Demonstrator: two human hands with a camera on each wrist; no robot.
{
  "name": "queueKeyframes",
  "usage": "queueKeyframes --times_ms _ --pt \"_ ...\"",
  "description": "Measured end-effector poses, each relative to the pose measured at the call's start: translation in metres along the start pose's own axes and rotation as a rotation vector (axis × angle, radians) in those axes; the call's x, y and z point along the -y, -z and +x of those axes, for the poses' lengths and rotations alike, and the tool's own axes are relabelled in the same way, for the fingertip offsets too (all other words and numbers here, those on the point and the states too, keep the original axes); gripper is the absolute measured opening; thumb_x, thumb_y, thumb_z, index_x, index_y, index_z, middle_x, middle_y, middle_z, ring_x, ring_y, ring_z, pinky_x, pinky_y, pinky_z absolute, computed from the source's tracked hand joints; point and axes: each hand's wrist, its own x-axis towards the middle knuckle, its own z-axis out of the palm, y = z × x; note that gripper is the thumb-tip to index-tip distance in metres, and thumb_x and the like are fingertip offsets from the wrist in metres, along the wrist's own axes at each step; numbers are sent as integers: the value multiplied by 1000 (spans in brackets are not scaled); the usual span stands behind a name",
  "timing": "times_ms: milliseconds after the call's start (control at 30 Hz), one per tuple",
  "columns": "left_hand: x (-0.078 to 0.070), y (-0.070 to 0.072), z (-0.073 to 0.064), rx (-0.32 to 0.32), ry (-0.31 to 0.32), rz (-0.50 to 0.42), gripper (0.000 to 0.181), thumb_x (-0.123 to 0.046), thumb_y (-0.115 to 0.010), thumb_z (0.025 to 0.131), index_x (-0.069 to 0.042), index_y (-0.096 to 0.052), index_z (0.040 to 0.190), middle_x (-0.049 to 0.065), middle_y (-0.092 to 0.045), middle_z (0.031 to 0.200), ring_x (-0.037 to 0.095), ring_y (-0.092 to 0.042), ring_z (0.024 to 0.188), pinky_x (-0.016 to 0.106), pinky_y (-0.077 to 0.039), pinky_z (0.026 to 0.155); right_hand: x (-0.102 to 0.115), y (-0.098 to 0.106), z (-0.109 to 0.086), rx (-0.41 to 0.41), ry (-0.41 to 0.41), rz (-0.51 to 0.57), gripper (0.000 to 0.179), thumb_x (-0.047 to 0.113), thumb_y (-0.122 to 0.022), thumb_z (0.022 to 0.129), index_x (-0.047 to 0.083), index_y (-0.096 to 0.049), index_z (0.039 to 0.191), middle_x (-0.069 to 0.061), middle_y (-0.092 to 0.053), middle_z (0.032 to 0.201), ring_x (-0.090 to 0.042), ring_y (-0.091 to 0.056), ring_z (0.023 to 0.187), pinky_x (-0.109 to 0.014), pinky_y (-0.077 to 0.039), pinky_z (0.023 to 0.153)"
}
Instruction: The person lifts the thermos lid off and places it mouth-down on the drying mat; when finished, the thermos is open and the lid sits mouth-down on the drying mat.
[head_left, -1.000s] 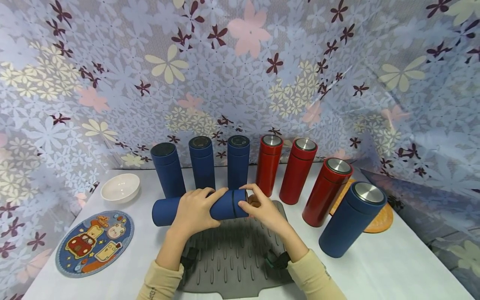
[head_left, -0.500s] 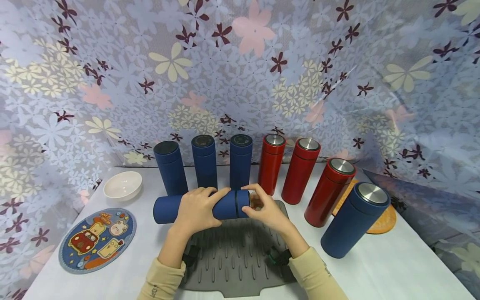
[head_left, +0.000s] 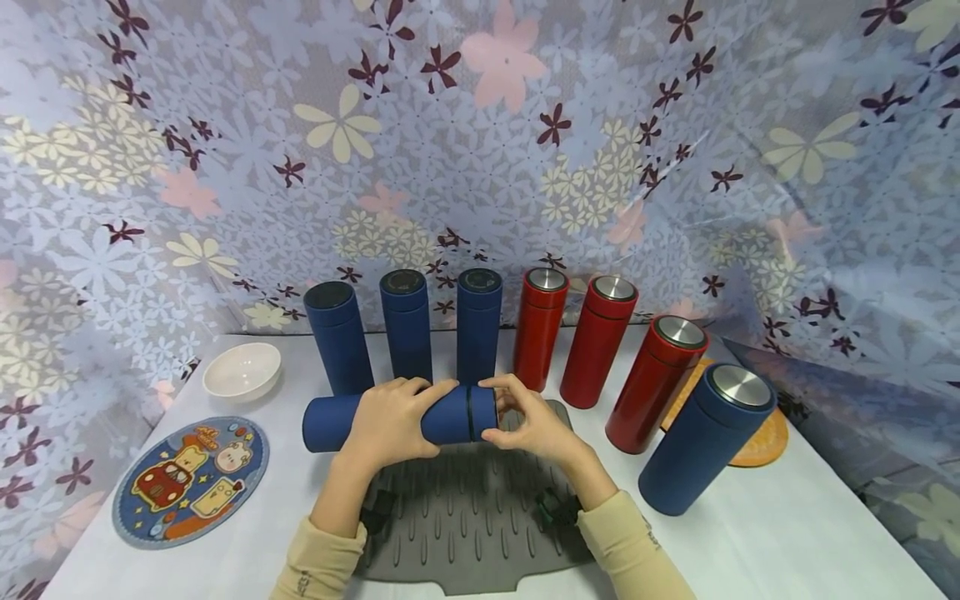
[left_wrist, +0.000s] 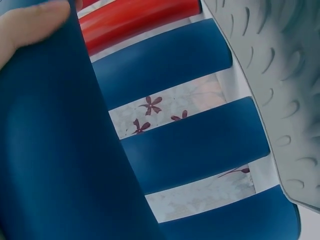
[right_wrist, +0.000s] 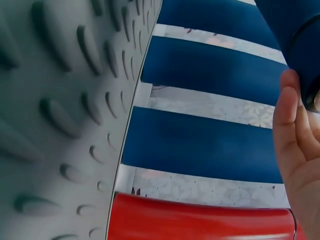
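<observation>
A blue thermos lies level in the air over the grey ridged mat. My left hand grips it round the middle, and in the left wrist view its blue body fills the left side. At the right end, the fingers and thumb of my right hand hold the cap, just past the dark seam. In the right wrist view that hand's fingertips lie against the cap's edge. Behind stand blue thermoses with dark lids.
Red thermoses with steel lids curve round to the right, ending at a blue thermos with a steel lid. An orange round board lies behind that. On the left are a white bowl and a round cartoon placemat.
My right thumb sits lower on the cap than a second ago, and that hand's fingers have shifted. The left hand and the thermos stay nearly in place.
</observation>
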Motion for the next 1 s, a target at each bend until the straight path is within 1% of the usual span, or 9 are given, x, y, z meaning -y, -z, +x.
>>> queueKeyframes --times_ms 200,333,400,500,567,700,833,933,1000 --pt "-2 -3 1 -10 -5 -31 83 -52 -85 49 -26 -58 123 6 -66 93 23 -63 75 40 -53 63 -1 5 -3 43 10 -47 58 7 -72 79 8 -41 128 -11 -59 104 -21 -57 92 -40 -46 84" --pt "-1 -3 1 -2 -4 -25 82 -55 -83 49 -27 -59 122 4 -66 93 22 -64 75 39 -53 63 -1 7 -4 65 6 -75 60 7 -73 77 11 -41 128 -10 -58 109 -21 -56 96 -40 -47 85" --pt "0 -3 1 10 -4 -21 82 -56 -82 49 -27 -60 122 3 -67 92 20 -64 74 38 -53 62 0 7 -4 76 24 -92 61 8 -74 77 12 -41 127 -9 -54 114 -21 -54 101 -42 -47 86" --pt "1 -2 0 33 4 -21 82 -57 -82 49 -27 -60 122 2 -66 92 19 -63 74 37 -53 61 0 7 -3 97 77 -113 61 8 -75 76 12 -41 126 -9 -48 121 -23 -49 108 -46 -46 88" --pt "1 -1 0 50 11 -19 82 -57 -82 50 -26 -60 122 2 -66 92 19 -63 75 37 -52 60 2 7 -2 106 106 -130 60 8 -75 75 11 -41 125 -10 -44 125 -23 -46 112 -47 -45 89" --pt "1 2 -1 88 29 -19 82 -58 -81 51 -25 -59 123 3 -65 93 20 -63 76 37 -52 61 4 6 0 114 116 -178 57 8 -76 74 14 -43 121 -7 -43 127 -21 -45 113 -45 -46 89" --pt "2 2 -1 115 53 -40 81 -57 -80 52 -26 -59 123 2 -65 92 19 -62 75 37 -52 60 7 3 2 107 140 -241 56 0 -75 72 15 -43 117 -9 -41 128 -24 -45 115 -46 -45 90" --pt "3 1 -1 126 66 -66 81 -57 -81 52 -26 -59 124 2 -64 92 18 -62 74 37 -51 59 7 1 2 94 135 -251 66 -3 -75 70 14 -40 123 -9 -38 132 -25 -42 118 -46 -45 91" --pt "4 1 -1 132 75 -77 81 -57 -80 52 -26 -58 124 2 -64 93 18 -62 75 37 -51 59 7 1 2 85 106 -227 79 1 -78 69 15 -34 133 -10 -30 138 -28 -38 122 -48 -44 91"
